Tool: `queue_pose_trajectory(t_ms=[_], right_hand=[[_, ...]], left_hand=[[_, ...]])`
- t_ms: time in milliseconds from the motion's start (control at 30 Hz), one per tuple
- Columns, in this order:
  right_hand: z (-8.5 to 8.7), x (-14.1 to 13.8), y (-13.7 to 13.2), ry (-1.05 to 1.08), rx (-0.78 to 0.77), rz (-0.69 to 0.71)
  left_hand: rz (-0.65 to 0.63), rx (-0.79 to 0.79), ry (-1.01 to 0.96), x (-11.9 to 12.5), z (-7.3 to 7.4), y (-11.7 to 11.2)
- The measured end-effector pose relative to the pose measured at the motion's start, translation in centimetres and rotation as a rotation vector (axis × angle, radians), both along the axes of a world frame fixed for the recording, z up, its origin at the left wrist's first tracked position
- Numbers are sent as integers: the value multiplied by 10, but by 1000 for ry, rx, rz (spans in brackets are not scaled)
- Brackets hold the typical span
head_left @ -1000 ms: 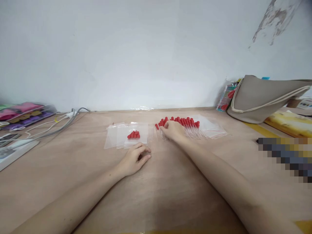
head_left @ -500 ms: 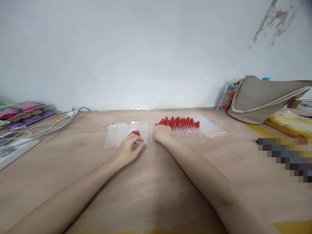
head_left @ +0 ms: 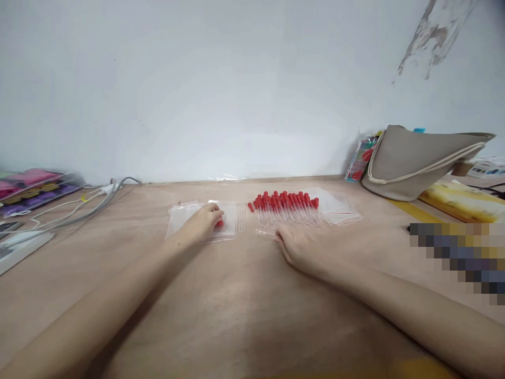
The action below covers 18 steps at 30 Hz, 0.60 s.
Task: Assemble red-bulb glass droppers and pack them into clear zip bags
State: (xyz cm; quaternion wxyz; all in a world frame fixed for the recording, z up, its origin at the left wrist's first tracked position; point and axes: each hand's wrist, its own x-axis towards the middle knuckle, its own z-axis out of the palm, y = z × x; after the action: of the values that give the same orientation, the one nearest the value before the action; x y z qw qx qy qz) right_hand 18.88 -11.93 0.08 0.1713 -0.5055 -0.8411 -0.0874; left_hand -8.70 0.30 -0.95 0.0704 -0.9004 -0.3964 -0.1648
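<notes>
My left hand is over clear zip bags on the left, its fingers bent and closed at the red rubber bulbs, which it mostly hides. My right hand pinches a thin clear dropper tube, lying nearly level and pointing left. Behind that hand is a row of droppers with red bulbs and clear stems. One loose red bulb sits at the row's left end. Several bare clear tubes stand side by side between the bags and the row.
More clear bags lie right of the droppers. A grey bag and a yellow packet are at the right. Cables, a white power strip and colourful packs occupy the left. A wall rises behind the table.
My right hand has moved right and nearer from the bare tubes, bringing a tube with it. My left hand has moved slightly up and closed at the red bulbs. The view shifted a little.
</notes>
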Motion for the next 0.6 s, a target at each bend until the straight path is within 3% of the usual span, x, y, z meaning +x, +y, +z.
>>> queue_pose_trajectory(t_ms=[267, 600], right_hand=[[-35, 16, 11, 272, 46, 47], [-45, 15, 13, 370, 102, 95]], left_hand=[[49, -1, 98, 2, 1, 0], [151, 113, -14, -2, 0, -4]])
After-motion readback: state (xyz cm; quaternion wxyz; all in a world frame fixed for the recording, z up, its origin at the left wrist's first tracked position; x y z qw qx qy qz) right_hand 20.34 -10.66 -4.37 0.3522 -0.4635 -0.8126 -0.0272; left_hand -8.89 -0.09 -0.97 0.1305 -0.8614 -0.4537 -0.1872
